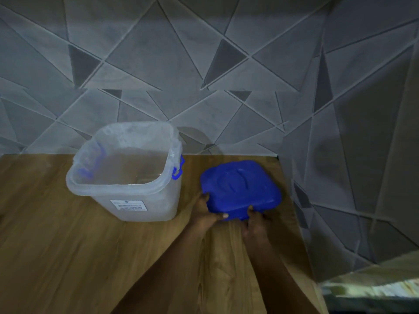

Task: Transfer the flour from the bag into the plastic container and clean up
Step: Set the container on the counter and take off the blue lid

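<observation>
From my remote seat I saw the wood-grain worktop (68, 257) filling the near part of the view, backed by a grey wall with a pattern of raised triangles (158, 53). On the worktop's far left stood the translucent square plastic container (127, 177), open at the top, with blue clip handles and a small white label on its near wall. Its walls looked dusted white, but I could not tell how much flour it held, and I saw no flour bag anywhere.

To its right, well clear of it, lay the blue square plastic lid (241, 189), flat or nearly flat on the worktop. My left hand (206, 210) held the lid's near left corner, fingers curled around the edge. My right hand (255, 217) gripped the near edge, fingertips hooked over the rim.

I judged the step in hand to be the lid itself, either being set aside before pouring or picked up for closing. If closing, the next move called for carrying it left over the container, squaring its corners with the rim, and pressing down evenly.
</observation>
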Action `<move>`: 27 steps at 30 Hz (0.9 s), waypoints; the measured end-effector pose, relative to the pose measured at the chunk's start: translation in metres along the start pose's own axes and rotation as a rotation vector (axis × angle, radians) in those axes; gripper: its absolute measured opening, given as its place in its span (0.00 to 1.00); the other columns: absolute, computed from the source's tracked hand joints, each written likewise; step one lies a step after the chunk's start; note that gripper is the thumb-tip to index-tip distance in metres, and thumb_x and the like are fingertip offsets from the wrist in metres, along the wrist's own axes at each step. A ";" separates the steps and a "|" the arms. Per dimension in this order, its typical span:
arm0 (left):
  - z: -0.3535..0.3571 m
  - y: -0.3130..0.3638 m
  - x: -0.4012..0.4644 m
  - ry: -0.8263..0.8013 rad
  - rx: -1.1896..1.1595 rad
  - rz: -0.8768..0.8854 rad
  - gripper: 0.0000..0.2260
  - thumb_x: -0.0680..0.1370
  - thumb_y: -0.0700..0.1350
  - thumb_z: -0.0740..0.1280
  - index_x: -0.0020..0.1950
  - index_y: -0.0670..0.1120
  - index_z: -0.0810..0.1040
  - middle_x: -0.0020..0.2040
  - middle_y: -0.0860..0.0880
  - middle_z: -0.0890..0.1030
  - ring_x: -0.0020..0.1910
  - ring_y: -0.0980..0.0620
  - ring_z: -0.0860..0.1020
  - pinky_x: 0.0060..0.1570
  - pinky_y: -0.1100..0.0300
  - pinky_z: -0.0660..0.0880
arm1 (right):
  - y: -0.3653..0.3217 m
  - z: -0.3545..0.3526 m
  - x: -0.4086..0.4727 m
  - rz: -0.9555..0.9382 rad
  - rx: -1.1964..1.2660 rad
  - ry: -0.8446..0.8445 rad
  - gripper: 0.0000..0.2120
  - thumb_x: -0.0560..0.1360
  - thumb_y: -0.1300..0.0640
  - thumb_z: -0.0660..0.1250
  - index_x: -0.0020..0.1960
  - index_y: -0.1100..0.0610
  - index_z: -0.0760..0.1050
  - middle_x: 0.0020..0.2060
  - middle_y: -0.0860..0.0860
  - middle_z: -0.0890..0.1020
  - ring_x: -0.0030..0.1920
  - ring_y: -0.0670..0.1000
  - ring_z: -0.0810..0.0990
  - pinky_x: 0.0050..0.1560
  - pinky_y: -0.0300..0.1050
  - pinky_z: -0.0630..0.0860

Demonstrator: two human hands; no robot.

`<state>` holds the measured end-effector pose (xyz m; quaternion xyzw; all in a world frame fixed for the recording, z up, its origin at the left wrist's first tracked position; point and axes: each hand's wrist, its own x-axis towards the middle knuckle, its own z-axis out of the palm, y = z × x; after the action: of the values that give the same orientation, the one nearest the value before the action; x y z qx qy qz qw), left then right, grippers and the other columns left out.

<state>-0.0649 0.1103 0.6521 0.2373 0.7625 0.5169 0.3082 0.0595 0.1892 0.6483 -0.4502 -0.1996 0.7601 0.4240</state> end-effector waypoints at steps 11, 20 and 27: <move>-0.017 -0.040 0.010 0.036 0.337 0.075 0.23 0.64 0.40 0.78 0.56 0.49 0.76 0.51 0.55 0.81 0.51 0.56 0.80 0.47 0.62 0.78 | -0.030 -0.049 0.017 -0.217 -1.223 -0.090 0.08 0.78 0.56 0.68 0.52 0.60 0.75 0.46 0.57 0.80 0.47 0.55 0.79 0.44 0.46 0.77; -0.013 -0.039 0.017 0.075 0.392 0.066 0.23 0.75 0.35 0.70 0.69 0.46 0.72 0.56 0.58 0.74 0.57 0.57 0.76 0.44 0.83 0.69 | -0.012 -0.034 0.041 -0.349 -1.519 0.023 0.42 0.74 0.48 0.74 0.80 0.57 0.56 0.78 0.57 0.57 0.78 0.60 0.55 0.75 0.58 0.59; -0.014 -0.034 -0.011 0.190 0.285 0.131 0.17 0.77 0.36 0.68 0.63 0.50 0.77 0.53 0.60 0.80 0.53 0.64 0.79 0.51 0.69 0.77 | 0.004 -0.041 0.028 -0.489 -1.518 -0.014 0.35 0.75 0.48 0.71 0.77 0.54 0.60 0.74 0.58 0.64 0.75 0.59 0.57 0.75 0.59 0.58</move>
<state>-0.0690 0.0822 0.6265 0.2781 0.8367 0.4425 0.1636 0.0861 0.2072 0.6104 -0.5547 -0.7586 0.3047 0.1549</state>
